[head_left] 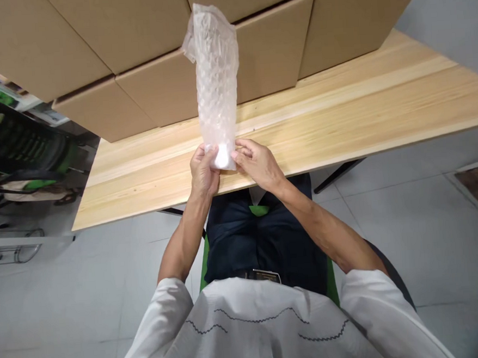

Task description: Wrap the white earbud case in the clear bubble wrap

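A long strip of clear bubble wrap (pixel 217 82) stretches from the near table edge up in front of the cardboard boxes. Its near end is folded around something white (pixel 223 157), whose kind I cannot make out. My left hand (pixel 204 171) grips the left side of this end, thumb on top and fingers beneath. On the opposite side my right hand (pixel 259 164) pinches the edge between thumb and fingers. The wrap's far end is loose and crumpled at its left corner.
Stacked cardboard boxes (pixel 271 51) line the back of the wooden table (pixel 365 110). An office chair (pixel 27 144) stands on the left, beyond the table. The near table edge runs just above my lap.
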The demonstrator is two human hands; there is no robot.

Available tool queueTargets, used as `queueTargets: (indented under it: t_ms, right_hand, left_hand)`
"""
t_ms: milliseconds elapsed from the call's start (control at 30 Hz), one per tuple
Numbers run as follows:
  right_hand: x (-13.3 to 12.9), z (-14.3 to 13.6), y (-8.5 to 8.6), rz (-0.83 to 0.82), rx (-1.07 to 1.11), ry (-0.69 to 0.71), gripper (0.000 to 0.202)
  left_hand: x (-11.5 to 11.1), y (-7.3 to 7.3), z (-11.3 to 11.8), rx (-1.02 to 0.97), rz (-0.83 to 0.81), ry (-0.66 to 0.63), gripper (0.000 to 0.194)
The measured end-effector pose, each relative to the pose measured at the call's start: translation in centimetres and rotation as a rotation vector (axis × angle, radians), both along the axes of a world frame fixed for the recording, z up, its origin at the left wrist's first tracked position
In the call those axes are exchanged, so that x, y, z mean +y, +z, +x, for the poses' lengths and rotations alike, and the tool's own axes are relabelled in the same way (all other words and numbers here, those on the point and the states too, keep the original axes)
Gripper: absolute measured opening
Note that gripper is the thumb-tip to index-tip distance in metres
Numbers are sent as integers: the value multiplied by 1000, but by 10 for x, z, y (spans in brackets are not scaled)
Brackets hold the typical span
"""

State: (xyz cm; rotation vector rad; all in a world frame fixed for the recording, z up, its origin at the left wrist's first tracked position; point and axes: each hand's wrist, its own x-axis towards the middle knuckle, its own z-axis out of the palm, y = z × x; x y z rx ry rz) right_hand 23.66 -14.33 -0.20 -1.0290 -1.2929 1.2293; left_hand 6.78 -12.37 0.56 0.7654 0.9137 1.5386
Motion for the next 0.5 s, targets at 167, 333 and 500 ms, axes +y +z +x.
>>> queueTargets:
  t_ms: [167, 333, 500]
  right_hand:
    - [0, -4, 6, 39, 114, 2, 63]
    - [7, -21, -7, 81, 117, -130, 61]
    - [11, -43, -19, 83, 19, -295, 55]
  left_hand:
    - [-5, -4, 13, -52, 13, -41, 47]
    - [-2, -9, 23, -46, 36, 25, 40]
    - [1, -10, 37, -40, 69, 97, 43]
